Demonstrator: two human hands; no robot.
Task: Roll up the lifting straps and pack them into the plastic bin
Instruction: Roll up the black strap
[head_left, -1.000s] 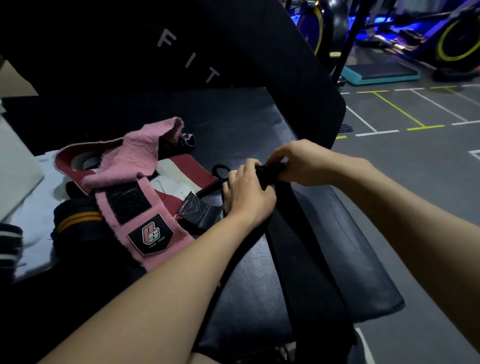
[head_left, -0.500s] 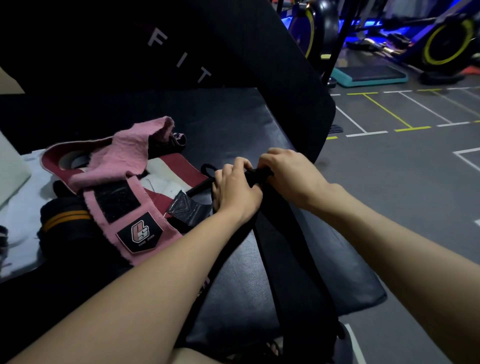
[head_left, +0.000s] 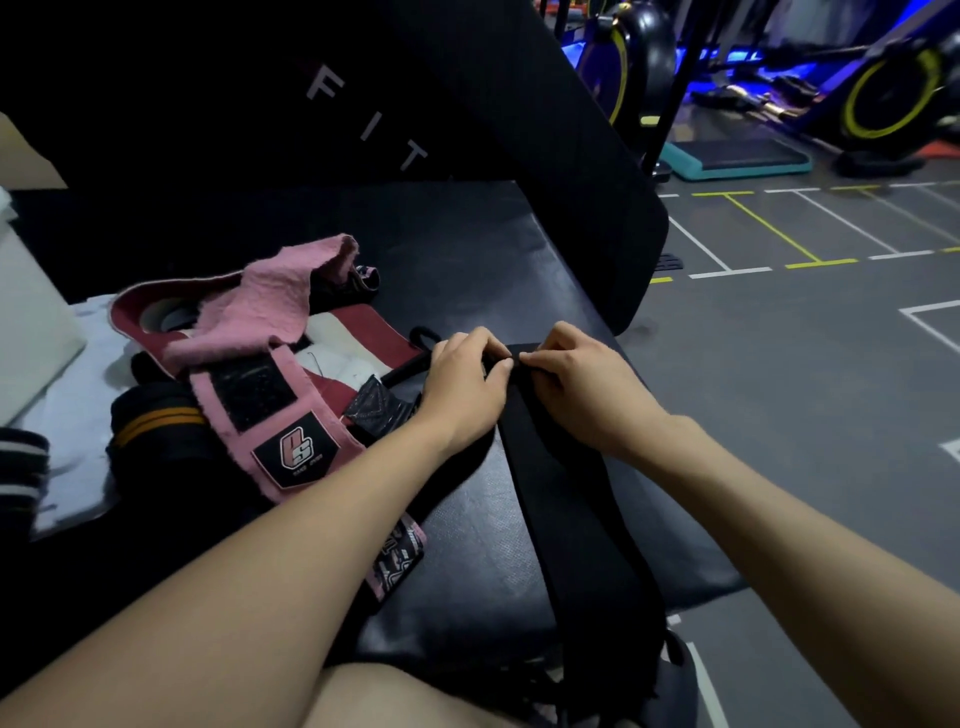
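A long black strap (head_left: 571, 519) lies across the black padded bench (head_left: 467, 270) and hangs off its near edge. At its far end my left hand (head_left: 465, 387) and my right hand (head_left: 582, 387) sit side by side, fingers curled round the strap's tip and pinching it. A pink strap (head_left: 270, 374) with a black logo patch lies to the left in a pile, on a dark red strap (head_left: 363, 325). A rolled black strap with a yellow stripe (head_left: 156, 426) sits further left. A translucent bin's corner (head_left: 26, 322) shows at the left edge.
The bench's upright black backrest (head_left: 519, 130) rises behind my hands. A white cloth (head_left: 72, 415) lies under the pile. Grey gym floor (head_left: 805, 389) with painted lines spreads to the right, with exercise bikes (head_left: 883, 93) and a teal step platform (head_left: 737, 158) at the back.
My hands have drawn closer together on the strap's far end, fingertips now meeting over it. The view has shifted slightly.
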